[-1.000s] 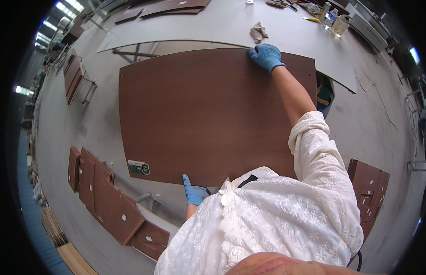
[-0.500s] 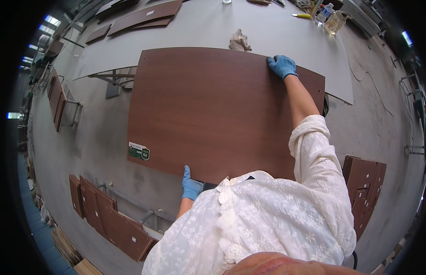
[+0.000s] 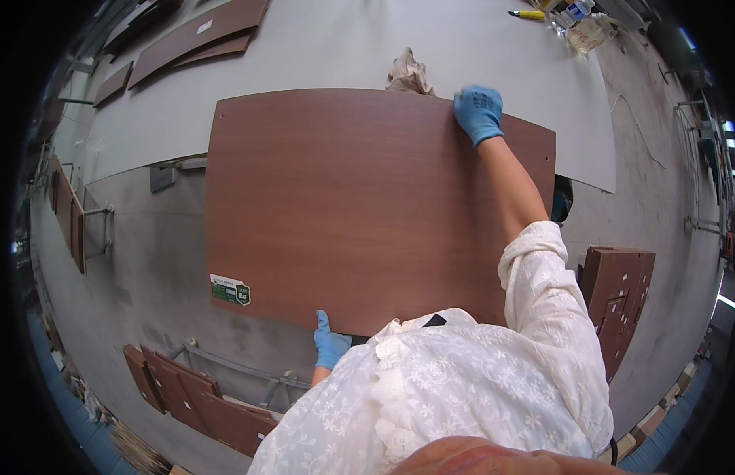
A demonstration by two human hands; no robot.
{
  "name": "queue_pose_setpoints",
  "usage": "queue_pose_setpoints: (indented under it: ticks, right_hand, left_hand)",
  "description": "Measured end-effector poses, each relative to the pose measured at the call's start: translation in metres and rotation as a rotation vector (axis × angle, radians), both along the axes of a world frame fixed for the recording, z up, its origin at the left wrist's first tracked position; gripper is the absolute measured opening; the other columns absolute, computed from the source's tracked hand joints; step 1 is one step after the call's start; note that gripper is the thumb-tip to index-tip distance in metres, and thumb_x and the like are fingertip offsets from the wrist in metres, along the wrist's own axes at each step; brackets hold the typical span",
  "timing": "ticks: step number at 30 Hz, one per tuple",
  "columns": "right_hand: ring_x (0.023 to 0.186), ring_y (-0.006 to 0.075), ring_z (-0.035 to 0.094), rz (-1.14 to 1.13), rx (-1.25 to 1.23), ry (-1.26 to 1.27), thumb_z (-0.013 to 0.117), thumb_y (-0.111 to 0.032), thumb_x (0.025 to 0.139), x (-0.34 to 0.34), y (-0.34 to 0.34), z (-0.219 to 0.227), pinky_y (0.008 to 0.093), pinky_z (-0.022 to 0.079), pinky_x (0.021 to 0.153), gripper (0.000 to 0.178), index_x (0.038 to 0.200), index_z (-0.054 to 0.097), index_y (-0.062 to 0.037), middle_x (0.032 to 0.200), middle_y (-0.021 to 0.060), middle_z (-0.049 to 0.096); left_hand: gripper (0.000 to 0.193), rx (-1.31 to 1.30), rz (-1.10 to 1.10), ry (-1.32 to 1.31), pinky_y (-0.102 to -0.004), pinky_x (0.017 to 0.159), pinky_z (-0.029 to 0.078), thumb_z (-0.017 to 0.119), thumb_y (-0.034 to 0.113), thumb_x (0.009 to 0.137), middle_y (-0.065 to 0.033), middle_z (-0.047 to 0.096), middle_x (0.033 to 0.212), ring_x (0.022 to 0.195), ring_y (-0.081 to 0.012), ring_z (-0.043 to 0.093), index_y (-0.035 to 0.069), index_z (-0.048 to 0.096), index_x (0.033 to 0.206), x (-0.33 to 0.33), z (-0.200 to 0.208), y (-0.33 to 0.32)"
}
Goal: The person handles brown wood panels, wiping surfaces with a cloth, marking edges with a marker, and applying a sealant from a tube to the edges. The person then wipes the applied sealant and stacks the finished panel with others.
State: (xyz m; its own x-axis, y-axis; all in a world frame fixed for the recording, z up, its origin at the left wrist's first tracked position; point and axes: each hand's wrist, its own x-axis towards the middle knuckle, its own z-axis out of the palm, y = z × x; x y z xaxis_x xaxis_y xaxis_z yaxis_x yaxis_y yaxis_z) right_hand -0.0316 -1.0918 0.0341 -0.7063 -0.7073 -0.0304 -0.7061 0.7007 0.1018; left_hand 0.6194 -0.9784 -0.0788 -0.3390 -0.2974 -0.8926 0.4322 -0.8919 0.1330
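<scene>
A large brown wood-grain panel (image 3: 352,206) lies in front of me, its far part over the white worktable (image 3: 320,47) and its near edge against my body. A green and white sticker (image 3: 230,290) marks its near left corner. My left hand (image 3: 331,343), in a blue glove, grips the near edge with its thumb on top; the other fingers are hidden underneath. At the far edge, right of the middle, my gloved right hand (image 3: 477,115) is curled over the board's rim. Just beyond that edge, a crumpled beige rag (image 3: 410,73) sits on the table.
Narrow brown boards (image 3: 197,36) lie at the table's far left. A yellow-handled knife (image 3: 527,14) and a clear plastic jug (image 3: 591,33) are at the far right. Brown panels stand on a metal rack (image 3: 201,400) at near left; more panels (image 3: 618,293) stand at right.
My view has shifted, so the table's far items sit higher and further out. Both hands stay at the panel's edges; the right one looks more tightly curled now.
</scene>
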Motion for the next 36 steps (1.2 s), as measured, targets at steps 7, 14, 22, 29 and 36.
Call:
queue_pose_setpoints:
  ticks: [7, 14, 22, 29, 36]
  right_hand:
    - [0.110, 0.0346, 0.072, -0.099, -0.207, -0.307, 0.065, -0.046, 0.092, 0.032, -0.118, -0.012, 0.0462, 0.056, 0.096, 0.052, 0.129, 0.068, -0.0108, 0.117, 0.0184, 0.074]
    - [0.106, 0.0388, 0.071, -0.114, -0.287, -0.089, 0.066, -0.038, 0.093, -0.020, -0.146, -0.027, 0.0514, 0.058, 0.091, 0.037, 0.123, 0.070, -0.0169, 0.116, 0.0164, 0.075]
    - [0.102, 0.0404, 0.069, 0.197, -0.857, 0.151, 0.056, -0.032, 0.100, -0.099, -0.182, 0.084, 0.0507, 0.055, 0.089, 0.042, 0.139, 0.062, -0.0152, 0.121, 0.0226, 0.070]
    - [0.132, 0.0352, 0.057, 0.473, -0.559, 0.165, 0.050, -0.040, 0.102, -0.029, -0.209, -0.090, 0.0616, 0.038, 0.114, 0.037, 0.135, 0.061, -0.0297, 0.152, 0.0122, 0.054]
    - [0.129, 0.0395, 0.059, 0.050, -0.425, -0.094, 0.054, -0.023, 0.098, -0.301, -0.022, -0.110, 0.0584, 0.043, 0.106, 0.046, 0.144, 0.060, -0.0162, 0.142, 0.0209, 0.061]
  left_hand:
    - [0.078, -0.027, -0.025, -0.067, -0.0564, 0.119, 0.042, 0.074, 0.052, 0.096, -0.0091, 0.049, 0.157, 0.143, -0.0335, 0.048, 0.013, 0.042, 0.156, -0.004, 0.025, -0.003]
    - [0.076, -0.031, -0.052, -0.148, -0.0568, 0.116, 0.044, 0.075, 0.050, 0.095, -0.0094, 0.051, 0.155, 0.141, -0.0333, 0.050, 0.013, 0.044, 0.153, -0.023, 0.051, -0.010]
    - [0.074, -0.093, -0.097, -0.145, -0.0549, 0.116, 0.045, 0.071, 0.051, 0.098, -0.0090, 0.051, 0.155, 0.140, -0.0324, 0.051, 0.009, 0.045, 0.153, -0.056, 0.066, -0.016]
    - [0.081, -0.193, -0.197, -0.239, -0.0570, 0.119, 0.041, 0.069, 0.055, 0.098, -0.0114, 0.047, 0.159, 0.144, -0.0342, 0.047, 0.007, 0.040, 0.157, -0.083, 0.063, -0.002]
    - [0.078, -0.161, -0.209, -0.305, -0.0560, 0.118, 0.042, 0.069, 0.053, 0.099, -0.0131, 0.048, 0.157, 0.142, -0.0350, 0.049, 0.007, 0.041, 0.156, -0.123, 0.066, 0.015]
